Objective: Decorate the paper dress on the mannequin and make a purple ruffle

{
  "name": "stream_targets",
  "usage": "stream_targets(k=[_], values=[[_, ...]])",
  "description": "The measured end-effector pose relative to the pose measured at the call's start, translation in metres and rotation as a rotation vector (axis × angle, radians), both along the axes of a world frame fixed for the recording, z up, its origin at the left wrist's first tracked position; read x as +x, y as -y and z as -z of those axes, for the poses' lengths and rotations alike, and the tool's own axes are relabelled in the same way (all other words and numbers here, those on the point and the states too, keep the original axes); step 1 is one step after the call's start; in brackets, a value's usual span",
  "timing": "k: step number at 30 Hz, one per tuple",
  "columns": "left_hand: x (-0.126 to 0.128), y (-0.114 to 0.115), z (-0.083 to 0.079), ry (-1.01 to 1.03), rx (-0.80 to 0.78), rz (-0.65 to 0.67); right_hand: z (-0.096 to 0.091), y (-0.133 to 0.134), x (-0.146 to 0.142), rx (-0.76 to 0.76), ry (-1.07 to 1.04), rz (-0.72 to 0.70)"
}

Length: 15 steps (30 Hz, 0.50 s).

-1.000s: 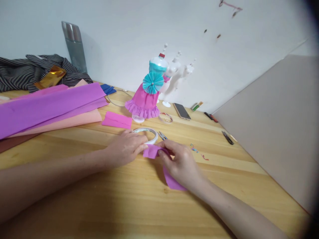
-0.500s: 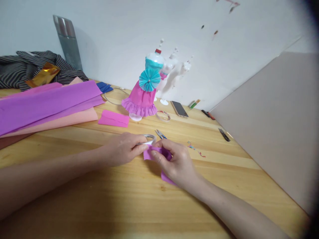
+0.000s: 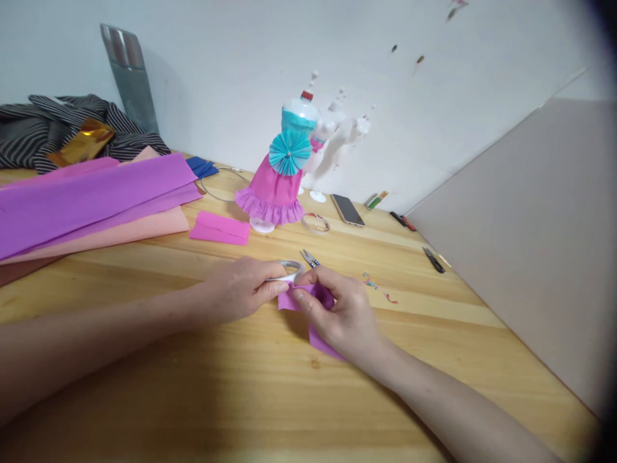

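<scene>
Near the middle of the table, my left hand (image 3: 243, 287) is closed on a roll of white tape (image 3: 292, 266), thumb below and fingers above. My right hand (image 3: 340, 305) pinches a strip of purple crepe paper (image 3: 289, 300) close to the tape. The strip's upper edge meets the tape, and its other end (image 3: 324, 344) hangs below my right palm; the part between is hidden by my fingers. Just behind lie small thread snips (image 3: 309, 258). Farther back stands a small dress form (image 3: 277, 180) in a pink crepe skirt with a purple ruffle and a turquoise rosette.
Crepe paper sheets (image 3: 96, 199) cover the left side, with a folded pink piece (image 3: 219, 229) beside them. A clear tape roll (image 3: 315, 223), a phone (image 3: 348, 210) and a utility knife (image 3: 434, 260) lie toward the back right. Paper scraps (image 3: 378, 287) lie right of my hands. A bottle (image 3: 130, 80) stands at back left.
Both hands keep nearly the same place and grip. The purple strip's lower end has shifted slightly, and the camera view has moved a little.
</scene>
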<state>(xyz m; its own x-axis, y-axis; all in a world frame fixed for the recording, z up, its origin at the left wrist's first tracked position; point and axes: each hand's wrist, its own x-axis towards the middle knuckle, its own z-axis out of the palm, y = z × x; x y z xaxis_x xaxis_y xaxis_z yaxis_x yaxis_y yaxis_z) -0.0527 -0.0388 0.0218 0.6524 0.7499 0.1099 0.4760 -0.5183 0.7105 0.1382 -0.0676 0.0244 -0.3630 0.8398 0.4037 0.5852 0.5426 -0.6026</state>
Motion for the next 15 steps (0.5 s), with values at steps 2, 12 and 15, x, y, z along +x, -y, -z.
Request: stream_targets(k=[2,12,15], values=[[0.0001,0.0002,0.0005,0.004,-0.002,0.003,0.0016,-0.0002,0.0001,0.004,-0.005,-0.002],[0.003,0.0006,-0.0011,-0.057,-0.032,-0.003,0.0036,-0.0011,0.0006,-0.082,-0.053,0.056],[0.0037,0.0006,-0.0002,-0.08,-0.039,0.002,0.0041,-0.0013,0.0002,-0.108,-0.074,0.055]])
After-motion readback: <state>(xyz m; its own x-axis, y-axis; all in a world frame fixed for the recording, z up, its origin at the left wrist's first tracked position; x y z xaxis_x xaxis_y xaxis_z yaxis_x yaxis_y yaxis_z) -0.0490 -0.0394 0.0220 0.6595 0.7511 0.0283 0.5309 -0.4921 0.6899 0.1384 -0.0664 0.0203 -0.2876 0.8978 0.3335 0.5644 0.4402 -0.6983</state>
